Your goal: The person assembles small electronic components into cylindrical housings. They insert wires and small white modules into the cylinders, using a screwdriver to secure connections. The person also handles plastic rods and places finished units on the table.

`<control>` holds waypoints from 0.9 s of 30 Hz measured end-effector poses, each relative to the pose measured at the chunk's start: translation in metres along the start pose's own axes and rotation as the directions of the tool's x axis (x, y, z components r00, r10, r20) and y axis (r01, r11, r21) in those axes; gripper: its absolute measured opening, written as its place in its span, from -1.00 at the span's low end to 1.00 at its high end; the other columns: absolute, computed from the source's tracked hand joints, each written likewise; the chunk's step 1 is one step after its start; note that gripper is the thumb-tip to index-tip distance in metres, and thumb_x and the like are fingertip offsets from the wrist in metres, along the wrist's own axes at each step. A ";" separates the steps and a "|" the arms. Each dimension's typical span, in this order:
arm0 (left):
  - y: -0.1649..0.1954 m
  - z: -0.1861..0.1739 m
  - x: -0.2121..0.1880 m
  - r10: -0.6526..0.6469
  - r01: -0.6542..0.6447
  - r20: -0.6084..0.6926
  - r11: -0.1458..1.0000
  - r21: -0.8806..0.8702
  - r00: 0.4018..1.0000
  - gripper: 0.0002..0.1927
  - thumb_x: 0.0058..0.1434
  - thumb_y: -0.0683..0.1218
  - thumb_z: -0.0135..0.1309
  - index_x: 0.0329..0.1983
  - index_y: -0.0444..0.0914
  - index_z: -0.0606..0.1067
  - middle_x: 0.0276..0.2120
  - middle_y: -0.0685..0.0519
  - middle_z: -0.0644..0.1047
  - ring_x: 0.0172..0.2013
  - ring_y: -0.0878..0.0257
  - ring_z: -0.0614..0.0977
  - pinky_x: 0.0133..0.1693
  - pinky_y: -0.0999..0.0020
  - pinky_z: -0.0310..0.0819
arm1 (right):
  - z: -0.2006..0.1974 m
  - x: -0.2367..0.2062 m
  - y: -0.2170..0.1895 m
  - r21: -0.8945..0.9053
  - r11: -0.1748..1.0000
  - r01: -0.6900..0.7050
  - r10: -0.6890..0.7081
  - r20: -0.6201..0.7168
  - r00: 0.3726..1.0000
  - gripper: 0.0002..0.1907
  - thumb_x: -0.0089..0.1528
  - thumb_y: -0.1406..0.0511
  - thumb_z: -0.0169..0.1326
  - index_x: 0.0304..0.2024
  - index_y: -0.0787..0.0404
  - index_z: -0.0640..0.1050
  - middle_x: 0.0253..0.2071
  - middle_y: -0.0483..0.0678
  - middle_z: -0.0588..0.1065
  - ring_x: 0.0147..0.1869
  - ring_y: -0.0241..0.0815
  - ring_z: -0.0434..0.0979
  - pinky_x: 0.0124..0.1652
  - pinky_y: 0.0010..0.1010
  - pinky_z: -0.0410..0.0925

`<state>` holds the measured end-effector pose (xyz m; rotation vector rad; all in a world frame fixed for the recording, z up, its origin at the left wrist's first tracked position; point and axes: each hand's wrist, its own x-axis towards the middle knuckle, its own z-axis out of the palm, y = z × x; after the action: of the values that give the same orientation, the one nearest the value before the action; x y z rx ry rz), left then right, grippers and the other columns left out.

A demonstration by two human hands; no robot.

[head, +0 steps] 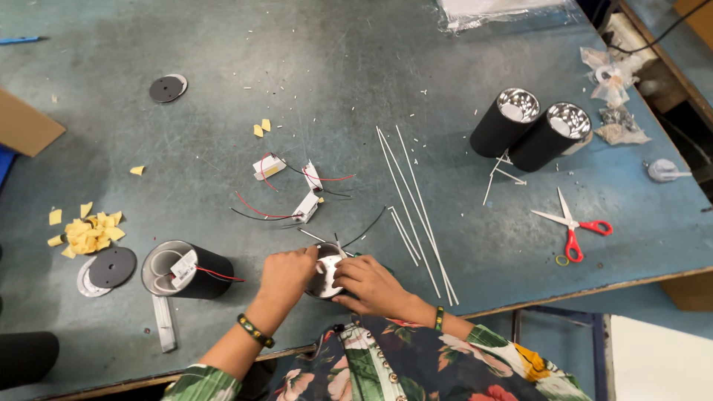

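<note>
Both hands meet on a black cylindrical lamp housing (324, 276) with a shiny metal inside, held at the near edge of the grey-blue table (356, 74). My left hand (286, 273) grips its left side with the fingers curled over the rim. My right hand (370, 284) holds its right side, fingertips at the opening. A thin black wire (369, 228) runs from the housing up the table. A second black housing (186, 270) lies on its side to the left, with a white driver and red wire in its mouth.
Small white drivers with red and black wires (306, 194) lie above the hands. Long white zip ties (416, 200) lie to the right. Two black housings (531, 132) and red-handled scissors (575, 225) sit at the right. Yellow paper scraps (88, 230) and black discs (111, 267) lie at the left.
</note>
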<state>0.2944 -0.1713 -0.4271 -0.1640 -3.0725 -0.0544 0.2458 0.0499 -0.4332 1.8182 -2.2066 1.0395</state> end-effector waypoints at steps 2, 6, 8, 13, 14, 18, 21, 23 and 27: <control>-0.001 0.000 -0.005 -0.010 0.010 -0.004 1.000 -0.015 1.000 -0.75 0.09 0.06 0.16 -0.35 -0.20 0.50 -0.44 -0.02 0.63 -0.46 0.02 0.70 -0.45 0.15 0.54 | 0.008 0.001 -0.007 -0.015 1.000 -0.018 0.018 -0.023 1.000 -0.72 0.18 0.20 0.28 -0.15 0.18 0.54 -0.01 -0.07 0.49 0.30 -0.06 0.43 0.18 -0.15 0.26; -0.010 0.005 -0.015 0.062 -0.062 0.009 0.998 -0.010 0.998 -0.84 0.15 0.00 0.15 -0.36 -0.19 0.52 -0.45 -0.01 0.63 -0.44 0.05 0.70 -0.41 0.16 0.55 | 0.020 0.002 -0.019 -0.053 0.997 -0.048 0.046 -0.042 0.998 -0.74 0.21 0.19 0.27 -0.15 0.15 0.54 -0.01 -0.12 0.51 0.34 -0.06 0.41 0.20 -0.14 0.26; -0.018 0.008 -0.019 0.117 -0.117 0.027 0.993 0.019 0.993 -0.98 0.13 -0.14 0.12 -0.37 -0.15 0.53 -0.44 -0.01 0.63 -0.40 0.07 0.70 -0.41 0.19 0.56 | 0.024 0.002 -0.024 -0.066 0.996 -0.065 0.063 -0.030 0.998 -0.73 0.21 0.18 0.26 -0.15 0.16 0.54 -0.01 -0.11 0.51 0.34 -0.05 0.40 0.19 -0.14 0.26; -0.033 0.016 -0.024 0.193 -0.193 0.033 0.981 0.006 0.981 -0.95 0.09 -0.14 0.12 -0.36 -0.15 0.55 -0.45 -0.02 0.63 -0.41 0.05 0.70 -0.41 0.16 0.55 | 0.028 0.004 -0.037 -0.073 0.993 -0.097 0.094 -0.040 0.995 -0.73 0.22 0.16 0.26 -0.14 0.15 0.55 -0.01 -0.11 0.50 0.36 -0.05 0.40 0.19 -0.14 0.26; -0.035 0.017 -0.023 0.211 -0.211 0.012 0.977 0.014 0.977 -0.94 0.09 -0.15 0.12 -0.34 -0.16 0.55 -0.46 -0.01 0.63 -0.42 0.05 0.70 -0.43 0.16 0.55 | 0.029 0.005 -0.038 -0.068 0.992 -0.103 0.100 -0.041 0.994 -0.73 0.22 0.16 0.26 -0.14 0.15 0.55 -0.01 -0.11 0.51 0.36 -0.04 0.40 0.18 -0.14 0.26; -0.034 0.023 -0.017 0.183 -0.184 0.061 0.983 0.025 0.981 -0.90 0.15 -0.06 0.11 -0.39 -0.16 0.54 -0.46 -0.02 0.64 -0.44 0.05 0.71 -0.42 0.17 0.56 | 0.031 0.005 -0.037 -0.072 0.990 -0.117 0.115 -0.035 0.993 -0.72 0.21 0.15 0.26 -0.14 0.14 0.55 -0.02 -0.08 0.50 0.36 -0.05 0.40 0.14 -0.16 0.27; -0.029 0.025 -0.014 0.158 -0.167 0.104 0.982 0.085 0.982 -0.90 0.17 -0.04 0.08 -0.39 -0.14 0.55 -0.46 0.01 0.64 -0.46 0.07 0.71 -0.44 0.18 0.57 | 0.037 0.002 -0.031 -0.135 0.984 -0.112 0.111 -0.020 0.994 -0.69 0.22 0.12 0.24 -0.12 0.15 0.55 -0.01 -0.05 0.49 0.35 -0.05 0.41 0.09 -0.15 0.28; -0.027 0.025 -0.013 0.134 -0.163 0.174 0.972 0.170 0.976 -0.90 0.21 -0.06 0.04 -0.38 -0.11 0.55 -0.45 0.04 0.64 -0.45 0.10 0.72 -0.41 0.21 0.59 | 0.043 -0.001 -0.028 -0.150 0.982 -0.115 0.113 -0.018 0.993 -0.67 0.22 0.09 0.22 -0.12 0.16 0.55 0.01 -0.05 0.49 0.34 -0.05 0.41 0.04 -0.14 0.30; -0.038 0.025 -0.014 0.043 -0.088 0.275 0.984 0.152 0.960 -0.71 0.18 0.11 0.07 -0.05 0.03 0.53 -0.47 0.02 0.66 -0.42 0.06 0.73 -0.40 0.15 0.61 | 0.058 -0.004 -0.022 -0.159 0.983 -0.096 0.089 -0.046 0.995 -0.70 0.24 0.05 0.17 -0.18 0.10 0.54 0.03 -0.11 0.50 0.35 -0.09 0.42 -0.03 -0.15 0.33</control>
<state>0.3025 -0.2091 -0.4542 -0.2876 -3.3201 0.2437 0.2861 0.0199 -0.4698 1.6290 -2.2980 0.8742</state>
